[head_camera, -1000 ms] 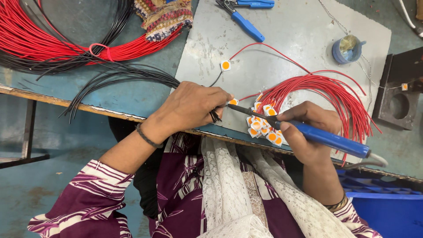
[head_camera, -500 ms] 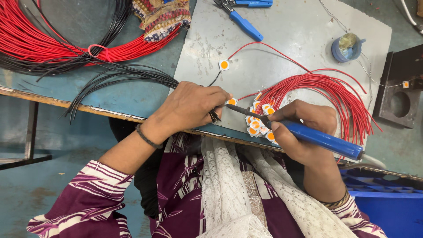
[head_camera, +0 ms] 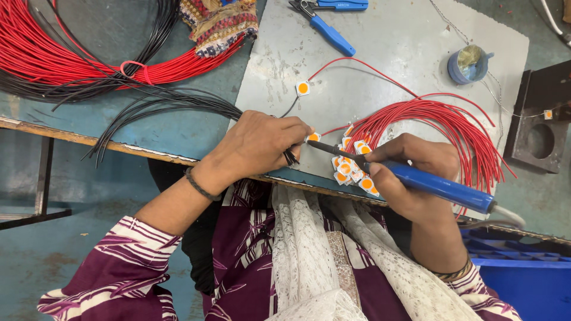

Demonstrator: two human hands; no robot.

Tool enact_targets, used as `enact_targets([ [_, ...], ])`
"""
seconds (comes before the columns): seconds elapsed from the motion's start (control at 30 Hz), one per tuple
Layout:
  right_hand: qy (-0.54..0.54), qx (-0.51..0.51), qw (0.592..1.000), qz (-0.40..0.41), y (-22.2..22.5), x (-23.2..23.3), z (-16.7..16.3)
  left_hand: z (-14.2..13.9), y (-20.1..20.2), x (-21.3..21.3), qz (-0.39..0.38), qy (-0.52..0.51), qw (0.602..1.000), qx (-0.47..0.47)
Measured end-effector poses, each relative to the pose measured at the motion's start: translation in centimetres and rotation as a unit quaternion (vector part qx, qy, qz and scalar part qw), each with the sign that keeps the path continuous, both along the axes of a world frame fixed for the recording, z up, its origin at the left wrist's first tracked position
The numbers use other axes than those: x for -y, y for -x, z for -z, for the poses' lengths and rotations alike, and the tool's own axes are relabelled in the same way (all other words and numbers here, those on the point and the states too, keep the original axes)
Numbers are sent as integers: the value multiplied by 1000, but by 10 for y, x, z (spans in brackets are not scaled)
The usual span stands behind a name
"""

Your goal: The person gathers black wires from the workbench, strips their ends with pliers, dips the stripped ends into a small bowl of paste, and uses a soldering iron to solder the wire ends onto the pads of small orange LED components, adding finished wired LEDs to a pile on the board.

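Note:
My left hand (head_camera: 259,145) rests at the front edge of a grey metal sheet (head_camera: 386,47), pinching black wires (head_camera: 160,107) and a small white square chip with an orange centre (head_camera: 313,137). My right hand (head_camera: 410,172) grips a blue-handled soldering iron (head_camera: 437,185); its dark tip touches that chip. A cluster of several similar chips (head_camera: 351,169), each on a red wire (head_camera: 440,122), lies between my hands. One more chip (head_camera: 303,88) with a red and a black lead lies alone on the sheet.
A big coil of red and black wires (head_camera: 65,59) lies at the far left beside a woven cloth (head_camera: 220,24). Blue-handled pliers (head_camera: 330,32) and a spool of solder wire (head_camera: 470,64) sit on the sheet. A black block with a round hole (head_camera: 541,134) stands right; a blue crate (head_camera: 523,279) sits below.
The soldering iron tip has shifted slightly left, from the chip cluster to the chip held at my left fingertips. My left hand has hardly moved.

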State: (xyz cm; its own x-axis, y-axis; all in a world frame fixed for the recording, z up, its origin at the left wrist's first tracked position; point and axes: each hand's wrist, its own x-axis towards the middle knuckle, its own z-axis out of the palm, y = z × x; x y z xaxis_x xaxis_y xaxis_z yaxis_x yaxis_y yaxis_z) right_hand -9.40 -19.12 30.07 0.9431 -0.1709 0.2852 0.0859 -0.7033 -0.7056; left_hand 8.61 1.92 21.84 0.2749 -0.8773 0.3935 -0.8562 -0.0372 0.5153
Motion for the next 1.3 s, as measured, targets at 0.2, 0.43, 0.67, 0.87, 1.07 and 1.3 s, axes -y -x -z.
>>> enact_targets([
  [0.2, 6, 4, 1000, -10, -3, -1, 1, 1, 0, 0, 2, -2, 1000, 4],
  [0.43, -4, -12, 1000, 2, -2, -2, -2, 0, 1, 0, 3, -2, 1000, 3],
  [0.67, -24, -15, 999, 33, 12, 5, -6, 0, 1, 0, 0, -5, 1000, 7],
  [0.87, -87, 28, 994, 68, 32, 12, -6, 1, 3, -1, 0, -1, 1000, 13],
  [1.07, -104, 19, 993, 58, 28, 13, 11, 2, 6, -1, -5, -12, 1000, -1],
  [1.3, -155, -14, 986, 54, 18, 10, 21, 0, 8, -3, -4, 0, 1000, 1],
])
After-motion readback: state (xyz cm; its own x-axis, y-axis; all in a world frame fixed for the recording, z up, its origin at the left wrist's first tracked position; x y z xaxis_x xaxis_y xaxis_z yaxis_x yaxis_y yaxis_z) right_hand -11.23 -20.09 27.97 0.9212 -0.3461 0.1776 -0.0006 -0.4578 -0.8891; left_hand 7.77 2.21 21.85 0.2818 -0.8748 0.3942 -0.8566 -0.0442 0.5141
